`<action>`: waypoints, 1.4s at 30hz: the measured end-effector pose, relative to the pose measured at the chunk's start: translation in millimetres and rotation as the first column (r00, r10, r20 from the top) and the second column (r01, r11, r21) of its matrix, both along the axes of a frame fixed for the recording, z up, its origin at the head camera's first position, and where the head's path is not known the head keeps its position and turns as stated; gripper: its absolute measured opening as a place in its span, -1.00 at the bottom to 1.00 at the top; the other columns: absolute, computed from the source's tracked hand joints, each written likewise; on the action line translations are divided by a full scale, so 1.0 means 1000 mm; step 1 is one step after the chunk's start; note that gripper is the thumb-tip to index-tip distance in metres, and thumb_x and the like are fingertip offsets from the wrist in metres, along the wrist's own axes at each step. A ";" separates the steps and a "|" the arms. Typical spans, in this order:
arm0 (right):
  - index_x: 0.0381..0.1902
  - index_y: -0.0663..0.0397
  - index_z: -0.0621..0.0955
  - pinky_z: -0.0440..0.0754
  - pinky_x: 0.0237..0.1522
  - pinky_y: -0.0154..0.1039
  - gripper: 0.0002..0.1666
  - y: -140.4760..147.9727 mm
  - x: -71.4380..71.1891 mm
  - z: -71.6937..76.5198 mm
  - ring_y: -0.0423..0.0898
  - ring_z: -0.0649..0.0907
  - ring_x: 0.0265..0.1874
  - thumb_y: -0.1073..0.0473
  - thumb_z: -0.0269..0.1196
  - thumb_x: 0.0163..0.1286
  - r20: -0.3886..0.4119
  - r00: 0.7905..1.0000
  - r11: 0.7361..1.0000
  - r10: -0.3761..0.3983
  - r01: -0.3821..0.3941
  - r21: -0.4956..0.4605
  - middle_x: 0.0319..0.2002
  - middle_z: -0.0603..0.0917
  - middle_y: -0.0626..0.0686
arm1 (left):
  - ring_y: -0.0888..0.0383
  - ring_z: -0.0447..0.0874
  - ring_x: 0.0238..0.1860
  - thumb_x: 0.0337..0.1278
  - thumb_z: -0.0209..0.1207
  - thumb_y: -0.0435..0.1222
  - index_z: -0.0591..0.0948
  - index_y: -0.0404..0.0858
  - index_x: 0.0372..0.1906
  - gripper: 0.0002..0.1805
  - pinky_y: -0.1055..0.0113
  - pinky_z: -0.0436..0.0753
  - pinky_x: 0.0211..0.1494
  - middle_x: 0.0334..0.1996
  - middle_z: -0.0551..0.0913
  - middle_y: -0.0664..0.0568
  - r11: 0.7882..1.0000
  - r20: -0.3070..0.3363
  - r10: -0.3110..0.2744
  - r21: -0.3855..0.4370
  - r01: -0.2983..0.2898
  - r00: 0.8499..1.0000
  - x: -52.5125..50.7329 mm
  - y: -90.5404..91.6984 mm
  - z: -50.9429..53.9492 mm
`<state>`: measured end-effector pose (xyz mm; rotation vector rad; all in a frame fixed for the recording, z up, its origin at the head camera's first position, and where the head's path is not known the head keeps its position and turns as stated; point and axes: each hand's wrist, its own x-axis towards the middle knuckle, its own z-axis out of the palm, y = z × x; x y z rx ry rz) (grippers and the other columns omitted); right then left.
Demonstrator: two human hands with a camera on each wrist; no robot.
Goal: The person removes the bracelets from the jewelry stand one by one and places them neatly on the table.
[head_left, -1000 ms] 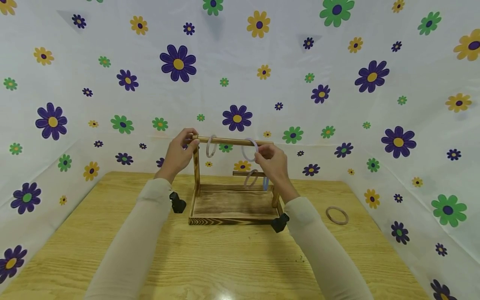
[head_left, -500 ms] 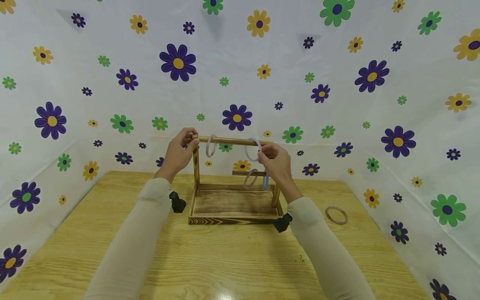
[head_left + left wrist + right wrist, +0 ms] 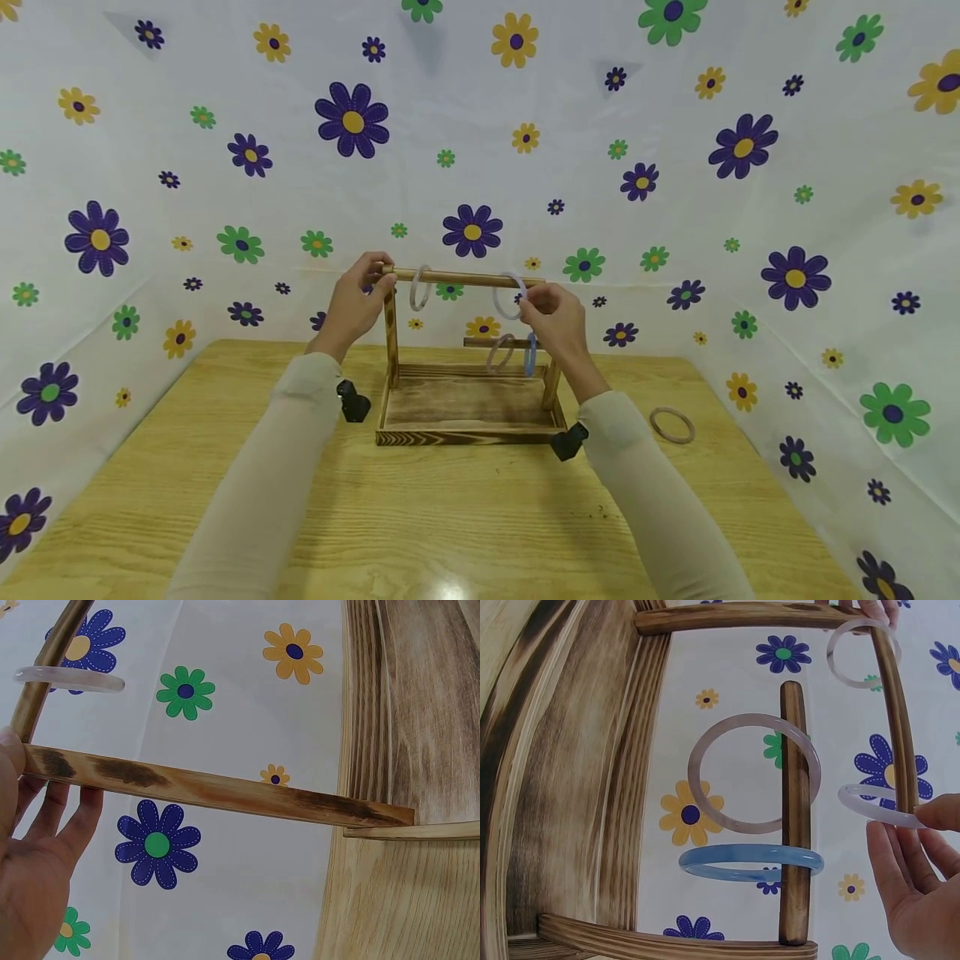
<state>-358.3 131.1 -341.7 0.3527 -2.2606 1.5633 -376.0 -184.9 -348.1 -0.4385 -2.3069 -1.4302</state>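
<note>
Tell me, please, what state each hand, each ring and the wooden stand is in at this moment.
Left hand: gripping the stand's top corner
Right hand: pinching the lilac ring
Wooden stand: upright on the table
Lilac ring: around the top bar, held
Pale ring: hanging from the top bar
Pinkish ring: hanging on the lower bar
Blue ring: hanging on the lower bar
Brown ring: lying flat on the table

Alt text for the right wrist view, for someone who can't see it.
A right hand pinches a pale lilac ring around the long bar of a wooden rack; a whitish ring hangs on it near the left hand. A blue ring and a mauve ring circle a shorter bar.
</note>
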 end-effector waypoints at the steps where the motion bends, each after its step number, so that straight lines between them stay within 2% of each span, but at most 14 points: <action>1: -0.02 0.36 0.65 0.69 -0.30 -0.52 -0.76 0.000 0.000 0.000 0.01 0.77 -0.26 0.29 0.29 0.45 0.002 1.000 1.000 -0.001 0.001 0.001 -0.11 0.76 0.34 | -0.22 0.51 0.41 0.61 0.03 -0.13 0.44 -0.20 0.30 -0.63 -0.19 0.54 0.37 0.28 0.53 -0.24 1.000 -0.001 0.000 0.001 0.000 1.000 0.000 0.000 0.000; 3: -0.02 0.36 0.65 0.69 -0.29 -0.52 -0.75 0.001 0.000 0.000 0.01 0.77 -0.26 0.28 0.30 0.45 0.003 1.000 1.000 -0.008 0.008 0.008 -0.10 0.76 0.33 | -0.22 0.50 0.42 0.61 0.03 -0.12 0.44 -0.21 0.31 -0.62 -0.20 0.53 0.38 0.28 0.53 -0.24 1.000 -0.002 0.002 -0.001 -0.002 1.000 0.000 0.000 0.000; 9: -0.04 0.36 0.66 0.68 -0.29 -0.52 -0.78 0.004 -0.001 -0.001 -0.26 0.70 -0.40 0.29 0.29 0.45 -0.010 1.000 1.000 -0.005 0.005 0.008 -0.13 0.76 0.35 | -0.21 0.50 0.42 0.61 0.03 -0.12 0.45 -0.18 0.29 -0.65 -0.19 0.54 0.38 0.28 0.53 -0.24 1.000 -0.001 0.001 0.002 -0.001 1.000 0.001 0.000 0.001; 13: -0.03 0.36 0.66 0.69 -0.28 -0.52 -0.77 0.006 -0.001 -0.001 -0.16 0.72 -0.36 0.29 0.29 0.45 0.000 1.000 1.000 -0.004 0.004 -0.005 -0.12 0.76 0.36 | -0.21 0.51 0.41 0.61 0.03 -0.14 0.45 -0.20 0.29 -0.64 -0.18 0.55 0.37 0.29 0.53 -0.24 1.000 -0.002 0.000 0.007 0.000 1.000 0.001 0.001 0.000; 16: 0.00 0.36 0.66 0.67 -0.27 -0.54 -0.75 0.007 -0.001 -0.001 0.00 0.76 -0.29 0.29 0.30 0.45 0.013 1.000 1.000 -0.007 0.008 -0.007 -0.10 0.75 0.37 | -0.20 0.50 0.42 0.61 0.03 -0.14 0.44 -0.20 0.30 -0.65 -0.18 0.54 0.38 0.30 0.53 -0.24 1.000 0.000 -0.002 0.008 0.002 1.000 0.000 0.000 0.000; 20: 0.04 0.44 0.63 0.67 -0.26 -0.55 -0.71 0.008 -0.001 0.001 0.21 0.76 -0.17 0.31 0.25 0.48 0.034 0.999 1.000 -0.008 0.008 -0.003 -0.04 0.73 0.42 | -0.20 0.50 0.43 0.61 0.03 -0.15 0.45 -0.17 0.28 -0.67 -0.18 0.53 0.39 0.28 0.54 -0.24 1.000 0.002 -0.006 0.012 0.006 1.000 -0.001 0.000 -0.001; 22: 0.07 0.48 0.62 0.67 -0.27 -0.55 -0.69 0.008 -0.002 0.002 0.22 0.76 -0.15 0.33 0.23 0.48 0.043 0.999 1.000 -0.010 0.010 0.004 -0.02 0.72 0.45 | -0.20 0.50 0.43 0.61 0.03 -0.15 0.45 -0.16 0.28 -0.68 -0.17 0.53 0.40 0.28 0.54 -0.24 1.000 0.002 -0.005 0.012 0.005 1.000 -0.001 0.000 -0.001; 25: 0.07 0.49 0.61 0.66 -0.28 -0.56 -0.69 0.010 -0.002 0.002 0.08 0.76 -0.23 0.34 0.23 0.48 0.043 0.999 1.000 -0.011 0.011 0.011 -0.02 0.71 0.46 | -0.19 0.51 0.42 0.61 0.04 -0.16 0.46 -0.15 0.27 -0.68 -0.16 0.54 0.40 0.28 0.54 -0.24 1.000 0.002 -0.002 0.011 0.002 1.000 -0.001 0.000 0.000; 30: 0.05 0.38 0.64 0.66 -0.27 -0.56 -0.71 0.013 -0.002 0.001 -0.22 0.70 -0.33 0.28 0.27 0.47 0.033 0.999 1.000 -0.014 0.014 0.012 -0.04 0.73 0.38 | -0.20 0.50 0.43 0.61 0.03 -0.16 0.45 -0.17 0.29 -0.67 -0.17 0.53 0.40 0.29 0.53 -0.24 1.000 0.002 -0.001 0.006 0.001 1.000 0.001 0.000 0.000; 35: 0.02 0.36 0.65 0.73 -0.28 -0.45 -0.72 0.015 -0.001 0.000 -0.24 0.70 -0.37 0.27 0.30 0.45 0.022 1.000 1.000 -0.018 0.018 0.000 -0.09 0.74 0.35 | -0.20 0.49 0.43 0.62 0.03 -0.17 0.44 -0.18 0.29 -0.67 -0.16 0.54 0.40 0.30 0.53 -0.24 1.000 0.003 -0.001 0.004 0.001 1.000 0.001 0.001 0.001; 42: 0.02 0.39 0.64 0.69 -0.34 -0.50 -0.73 0.017 0.000 0.001 -0.29 0.68 -0.43 0.30 0.28 0.45 0.015 1.000 1.000 -0.020 0.020 -0.013 -0.11 0.74 0.37 | -0.20 0.49 0.44 0.61 0.03 -0.16 0.45 -0.12 0.27 -0.70 -0.16 0.54 0.41 0.31 0.53 -0.23 1.000 0.009 0.005 0.006 -0.005 1.000 0.002 0.001 0.001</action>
